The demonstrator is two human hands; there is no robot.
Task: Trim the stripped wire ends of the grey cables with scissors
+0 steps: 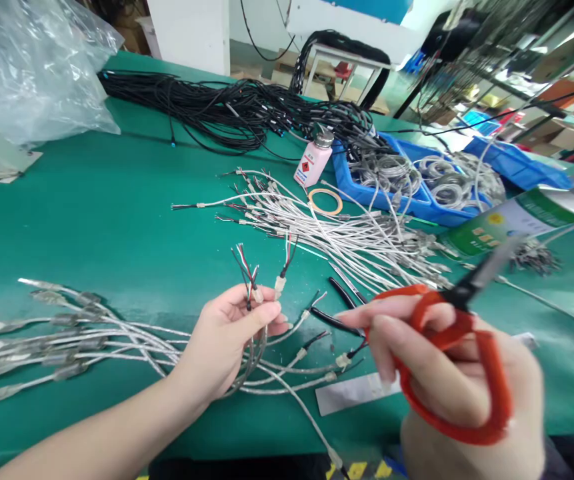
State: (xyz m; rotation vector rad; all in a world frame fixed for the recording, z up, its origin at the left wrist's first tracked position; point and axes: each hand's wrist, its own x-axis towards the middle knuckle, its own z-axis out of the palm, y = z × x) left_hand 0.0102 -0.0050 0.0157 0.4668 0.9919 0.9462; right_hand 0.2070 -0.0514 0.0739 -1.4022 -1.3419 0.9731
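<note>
Near centre, cable ends (279, 287) are pinched by the left hand (227, 330) while orange-handled scissors (461, 327) are gripped, right, by the right hand (441, 387); fine wires (253, 279) could be nicked were the blades (489, 272) (here blurred) carelessly swung left.

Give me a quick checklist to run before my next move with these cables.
1. Left hand gripping cable ends: ok, coloured wires stick out past the fingers.
2. Right hand holding scissors: ok.
3. Blades apart from the gripped ends: ok, they point away.
4. Blades fully closed: cannot tell, they are blurred.
5. Nearby connectors well away from the left hand: not ok, several lie close beside it.
6. Pink bottle upright: ok.
</note>
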